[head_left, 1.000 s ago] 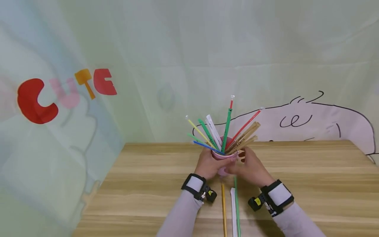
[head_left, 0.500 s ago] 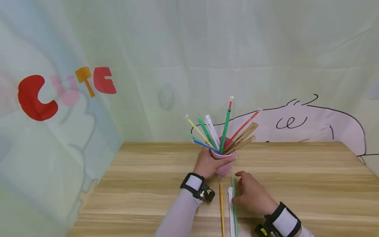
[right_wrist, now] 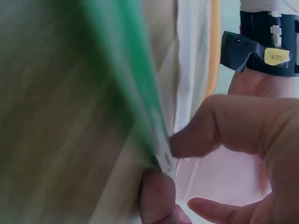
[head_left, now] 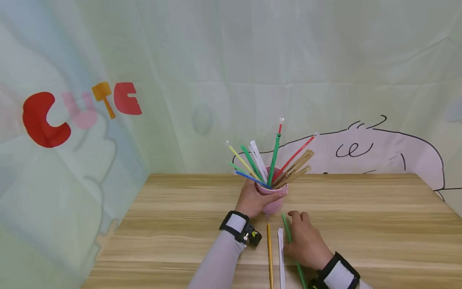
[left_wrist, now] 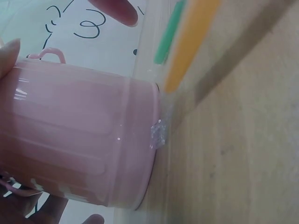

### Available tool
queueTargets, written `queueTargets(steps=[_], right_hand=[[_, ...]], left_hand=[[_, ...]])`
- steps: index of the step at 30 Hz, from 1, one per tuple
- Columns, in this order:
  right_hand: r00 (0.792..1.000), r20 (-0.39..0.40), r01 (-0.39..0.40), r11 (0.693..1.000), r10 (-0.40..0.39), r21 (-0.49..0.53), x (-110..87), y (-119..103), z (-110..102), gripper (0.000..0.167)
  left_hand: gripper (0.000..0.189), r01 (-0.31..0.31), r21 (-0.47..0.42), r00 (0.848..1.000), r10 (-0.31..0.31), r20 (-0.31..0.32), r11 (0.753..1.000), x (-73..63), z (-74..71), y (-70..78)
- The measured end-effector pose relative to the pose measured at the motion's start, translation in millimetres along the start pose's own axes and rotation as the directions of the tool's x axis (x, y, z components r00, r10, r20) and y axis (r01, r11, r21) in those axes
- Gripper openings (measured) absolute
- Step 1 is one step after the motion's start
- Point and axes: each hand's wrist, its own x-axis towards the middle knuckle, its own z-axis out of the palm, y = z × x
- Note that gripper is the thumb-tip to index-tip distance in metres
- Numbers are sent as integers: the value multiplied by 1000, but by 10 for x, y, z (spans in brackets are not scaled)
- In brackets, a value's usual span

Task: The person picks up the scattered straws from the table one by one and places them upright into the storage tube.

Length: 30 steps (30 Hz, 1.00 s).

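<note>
My left hand (head_left: 252, 199) grips a pink cup (left_wrist: 70, 126) with small loop handles, its thumb across the front below the rim. Several wrapped straws fan out of the cup: green (head_left: 275, 158), white (head_left: 259, 160), yellow (head_left: 241, 156), blue (head_left: 252, 178), red (head_left: 296, 156) and brown paper ones (head_left: 296, 167). In front and to the right, my right hand (head_left: 306, 243) pinches a loose green straw (right_wrist: 135, 84) between thumb and fingertip. That straw slants across the wooden table, its lower end toward the right wrist.
Left of the green straw, a white wrapped straw (head_left: 281, 257) and an orange straw (head_left: 270, 257) lie side by side on the wooden table (head_left: 173, 228), pointing at the cup. A printed cloth backdrop (head_left: 202, 100) hangs behind the table's far edge.
My right hand has left the cup and come down toward the near side, taking hold of the green straw and swinging its near end rightward. The left hand stays on the cup.
</note>
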Motion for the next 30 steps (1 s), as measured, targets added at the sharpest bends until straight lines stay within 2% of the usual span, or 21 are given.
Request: queueTargets(steps=[3,7,12,15,18,21,24,27,30], right_hand=[[1000,-21,-3,1000,3,-7,15,18,-8,87],[999,-3,-37,998,37,45,58,78,-90,84],[996,19,-85,984,84,159,116,166,-353,79],[996,17,-94,965,92,246,143,189,-552,74],[997,10,-73,926,75,371,153,193,-744,67],[999,-20,-18,865,33,501,163,184,-911,57],[998,-69,30,807,13,589,190,165,-1045,48],[992,-123,61,754,27,654,220,135,-1151,35],[981,-190,116,713,25,692,250,104,-1226,24]], left_hand=[[84,3,27,1000,-3,-6,1000,6,-5,-3],[79,6,41,1000,-5,-15,999,8,-5,-12],[76,-30,-24,1000,31,4,999,18,13,-22],[77,-27,-37,1000,28,9,999,15,13,-20],[79,-11,-34,1000,12,9,999,-3,7,-5],[79,-6,-36,1000,6,12,999,-12,7,10],[76,-10,-30,1000,10,12,999,-4,6,7],[74,-14,-22,1000,15,10,1000,1,6,1],[73,-19,-10,1000,19,13,1000,3,5,-10]])
